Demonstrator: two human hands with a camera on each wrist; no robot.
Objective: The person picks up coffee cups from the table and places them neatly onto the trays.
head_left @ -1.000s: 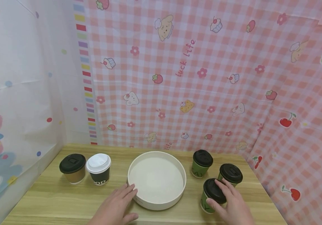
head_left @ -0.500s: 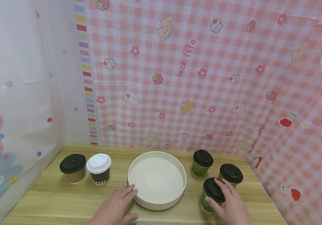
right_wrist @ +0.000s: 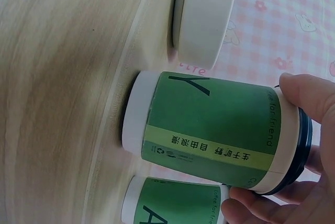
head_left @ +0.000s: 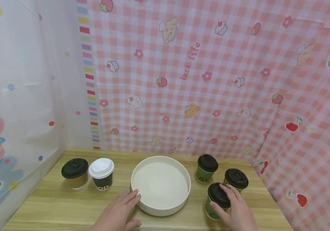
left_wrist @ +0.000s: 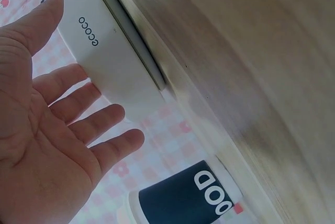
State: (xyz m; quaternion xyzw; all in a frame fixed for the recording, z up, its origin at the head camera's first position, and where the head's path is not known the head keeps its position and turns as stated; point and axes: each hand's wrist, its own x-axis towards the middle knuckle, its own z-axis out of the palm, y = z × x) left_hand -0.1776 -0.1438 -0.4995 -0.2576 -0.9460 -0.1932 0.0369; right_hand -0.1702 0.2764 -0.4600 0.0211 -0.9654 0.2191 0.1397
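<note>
My right hand (head_left: 235, 207) holds a green paper cup (right_wrist: 209, 130) with a black lid (head_left: 219, 194). In the right wrist view the thumb lies on one side just below the lid and the fingers curl round the other. The cup stands upright, its base at the table. My left hand (head_left: 119, 210) is spread, fingertips at the near left rim of a round cream tray (head_left: 160, 211). From the left wrist, its relaxed fingers (left_wrist: 107, 122) lie beside the tray's wall (left_wrist: 104, 35), which bears the letters "ecoco".
Two more green cups with black lids, one at the back (head_left: 206, 170) and one at the right (head_left: 236, 178), stand near the held cup. Left of the tray are a dark cup with a white lid (head_left: 101, 175) and a brown cup with a black lid (head_left: 75, 173). Patterned cloths (head_left: 165, 80) enclose the table.
The held cup and the right thumb have shifted very slightly left since a second ago. The left hand, the tray and the other cups stay in place.
</note>
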